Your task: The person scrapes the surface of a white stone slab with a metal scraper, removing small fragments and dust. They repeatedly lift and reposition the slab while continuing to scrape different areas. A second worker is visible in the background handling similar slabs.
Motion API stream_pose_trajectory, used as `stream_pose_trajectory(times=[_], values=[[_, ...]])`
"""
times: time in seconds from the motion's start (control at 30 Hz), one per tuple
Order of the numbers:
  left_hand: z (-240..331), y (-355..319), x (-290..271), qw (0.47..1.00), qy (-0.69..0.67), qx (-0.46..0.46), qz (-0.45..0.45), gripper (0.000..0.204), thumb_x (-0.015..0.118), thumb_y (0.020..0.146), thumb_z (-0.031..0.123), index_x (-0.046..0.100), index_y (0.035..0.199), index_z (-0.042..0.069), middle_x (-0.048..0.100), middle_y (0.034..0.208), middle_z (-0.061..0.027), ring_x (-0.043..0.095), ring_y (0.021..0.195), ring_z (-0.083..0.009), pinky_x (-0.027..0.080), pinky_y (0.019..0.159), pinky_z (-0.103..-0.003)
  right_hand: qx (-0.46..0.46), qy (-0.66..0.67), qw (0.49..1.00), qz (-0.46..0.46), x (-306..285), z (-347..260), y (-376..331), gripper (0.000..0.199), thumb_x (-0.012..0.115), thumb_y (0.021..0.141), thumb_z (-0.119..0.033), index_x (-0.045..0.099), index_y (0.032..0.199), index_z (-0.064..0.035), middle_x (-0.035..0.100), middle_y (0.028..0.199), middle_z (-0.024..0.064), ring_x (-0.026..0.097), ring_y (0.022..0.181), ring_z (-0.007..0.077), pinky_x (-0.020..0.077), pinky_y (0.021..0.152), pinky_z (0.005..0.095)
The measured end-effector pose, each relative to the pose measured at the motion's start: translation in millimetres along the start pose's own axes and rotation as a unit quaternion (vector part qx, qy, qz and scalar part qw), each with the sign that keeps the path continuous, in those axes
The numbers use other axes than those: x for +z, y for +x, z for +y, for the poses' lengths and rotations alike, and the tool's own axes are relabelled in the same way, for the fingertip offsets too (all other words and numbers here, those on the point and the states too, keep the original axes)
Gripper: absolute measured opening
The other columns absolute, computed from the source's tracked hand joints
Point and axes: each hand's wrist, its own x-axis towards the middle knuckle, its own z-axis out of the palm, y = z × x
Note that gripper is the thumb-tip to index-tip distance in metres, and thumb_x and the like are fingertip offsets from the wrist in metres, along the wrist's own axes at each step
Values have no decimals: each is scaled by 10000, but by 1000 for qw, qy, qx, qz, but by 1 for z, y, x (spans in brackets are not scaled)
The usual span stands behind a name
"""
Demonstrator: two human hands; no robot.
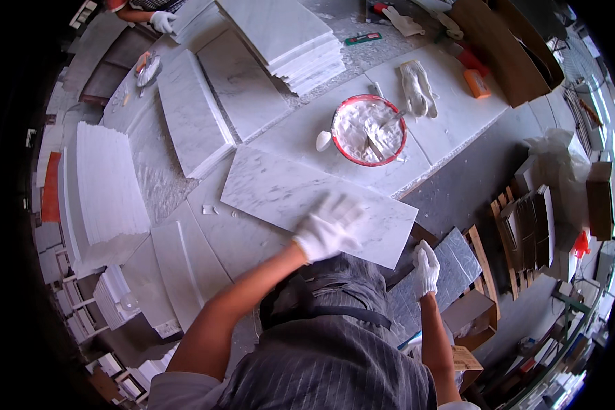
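Note:
A grey-veined white marble tile (287,184) lies aslant on the work table in front of me. My left hand (331,229), in a white knit glove, is over the tile's near part. Its fingers are stretched out and blurred by motion. My right hand (426,270), also gloved, is off the table beyond the tile's right corner, with its fingers drawn together. Whatever they may hold is hidden. Beyond the tile stands a red-rimmed bucket (354,130) of white paste, with a putty knife (393,121) stuck in it.
Stacked tiles (273,34) stand at the far side, and more (109,184) at the left. A pair of gloves (418,89) and an orange box (477,83) lie near an open carton (506,48). Another person's gloved hand (162,22) is at the far left.

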Motion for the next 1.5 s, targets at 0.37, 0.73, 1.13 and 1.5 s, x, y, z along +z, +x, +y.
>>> stream_pose_trajectory(times=[0.37, 0.73, 1.13, 1.5], values=[[-2, 15, 15, 983, -124, -90, 102, 729, 450, 965, 571, 383, 1528, 112, 310, 1615, -138, 242, 1507, -332, 161, 1217, -545, -56, -36, 997, -45, 39, 6, 2, 405, 558, 1010, -207, 600, 1344, 19, 685, 1228, 112, 619, 1117, 172, 478, 964, 290], [-18, 6, -16, 991, -131, -27, -7, 681, 375, 994, 582, 351, 1551, 190, 277, 1639, -63, 210, 1518, -301, 119, 1244, -490, -37, -75, 995, -58, 39, 29, 3, 391, 495, 1035, -244, 634, 1254, 49, 698, 1139, 71, 611, 1044, 160, 462, 940, 308], [-94, -57, -19, 962, -134, -236, -2, 661, 491, 946, 553, 500, 1425, 97, 458, 1478, -141, 413, 1350, -370, 275, 1143, -544, -24, -10, 996, -86, 55, 20, 1, 397, 501, 1014, -284, 648, 1170, 50, 710, 1047, 87, 615, 946, 159, 482, 860, 319], [81, -25, 1, 936, -295, 181, 70, 395, 642, 898, 397, 663, 1248, 215, 480, 1498, 34, 323, 1464, -199, 207, 1237, -498, -130, -78, 980, -129, 44, 55, 14, 389, 531, 1009, -288, 633, 1213, 27, 696, 1118, 92, 620, 978, 154, 484, 864, 317]])
